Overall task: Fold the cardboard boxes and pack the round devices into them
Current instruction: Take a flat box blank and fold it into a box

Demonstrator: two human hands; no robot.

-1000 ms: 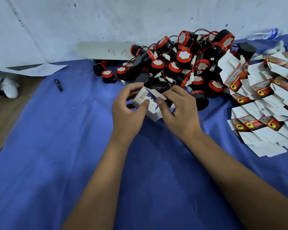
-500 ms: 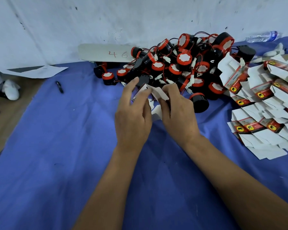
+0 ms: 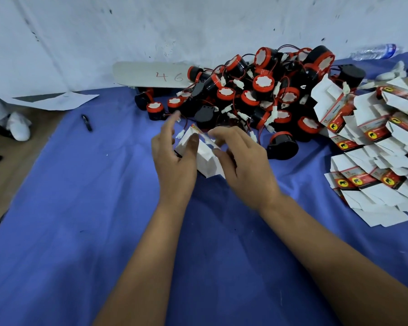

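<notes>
While the small white cardboard box (image 3: 204,152) sits between both hands just above the blue cloth-covered table (image 3: 80,231), the left hand (image 3: 174,161) pinches its near-left side with the thumb, its other fingers raised and fairly straight. The right hand (image 3: 243,165) curls loosely over the box's right side; whether its fingers actually clamp a flap I cannot tell, since they are blurred. Thin card like this should be light and springy, creasing easily, so it is probably best held by the folded edges and corners rather than squeezed across its hollow middle. Just beyond the box lies the heap of black round devices with red rims and thin wires (image 3: 257,95), whose leads could snag a flap. A spread of flat printed red-and-white carton blanks (image 3: 375,142) crowds the right side, while open cloth lies to the left and toward the person.
</notes>
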